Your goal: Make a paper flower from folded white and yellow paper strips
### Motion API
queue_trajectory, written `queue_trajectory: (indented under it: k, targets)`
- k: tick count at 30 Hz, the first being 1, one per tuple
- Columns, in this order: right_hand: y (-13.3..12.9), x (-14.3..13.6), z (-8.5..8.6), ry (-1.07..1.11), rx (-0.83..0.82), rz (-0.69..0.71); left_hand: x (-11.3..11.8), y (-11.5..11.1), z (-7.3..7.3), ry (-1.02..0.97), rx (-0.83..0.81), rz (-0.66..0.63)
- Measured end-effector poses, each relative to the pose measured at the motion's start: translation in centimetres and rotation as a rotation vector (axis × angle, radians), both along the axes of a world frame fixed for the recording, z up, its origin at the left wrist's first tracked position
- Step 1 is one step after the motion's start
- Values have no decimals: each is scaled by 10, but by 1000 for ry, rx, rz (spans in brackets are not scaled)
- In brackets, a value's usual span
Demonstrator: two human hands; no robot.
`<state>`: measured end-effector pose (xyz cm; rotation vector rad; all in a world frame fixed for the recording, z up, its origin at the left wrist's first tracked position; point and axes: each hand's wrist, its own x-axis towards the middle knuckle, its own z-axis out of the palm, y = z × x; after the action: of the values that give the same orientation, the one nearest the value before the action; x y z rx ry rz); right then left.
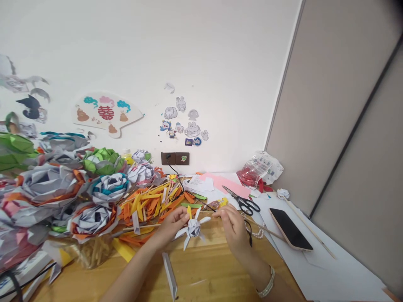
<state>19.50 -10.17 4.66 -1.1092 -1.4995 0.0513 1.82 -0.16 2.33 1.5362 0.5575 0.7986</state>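
My left hand (171, 224) pinches a small folded paper flower (193, 227) by its upper left, at a yellow paper piece (189, 211). The flower has a whitish, layered centre with several pointed strips sticking out around it. To its right, my right hand (232, 228) has its fingertips drawn together near one white strip, apart from it. Whether anything small is between those fingertips I cannot make out. A thin wooden stick (267, 229) shows beyond the right hand. Below the flower, a folded white paper strip (170, 274) lies on the wooden table (204, 268).
Large paper flowers (53, 184) crowd the left. Orange and yellow folded strips (147, 203) are heaped behind my left hand. Black-handled scissors (242, 201), a bead string (260, 233), a phone (291, 228) on white paper (333, 272) and a plastic bag (262, 167) are at right.
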Motion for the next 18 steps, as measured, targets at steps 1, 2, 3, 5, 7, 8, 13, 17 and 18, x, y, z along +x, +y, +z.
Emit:
queue_trajectory:
  k: [1,2,3,5,7,8,13,17,18]
  targets:
    - [2,0,-1,43,-38,-4,0,-2,1,-17,-14,-10]
    - [5,-1,-4,68,-76,5,1,-4,2,-34,-26,-16]
    - [8,-2,-7,78,-113,22,2,-6,3,-56,-35,-14]
    - [14,-5,-15,92,-181,65,5,-10,4,-110,-44,5]
    - [20,-7,-23,166,-257,134,8,-12,3,-154,-51,15]
    - [22,-7,-25,223,-293,176,8,-12,2,-160,-55,9]
    - [27,-4,-26,400,-368,287,7,-11,4,-77,-57,-40]
    - [23,-3,-22,225,-289,161,7,-15,12,14,169,151]
    - [21,-4,-21,176,-269,127,8,-17,14,38,266,217]
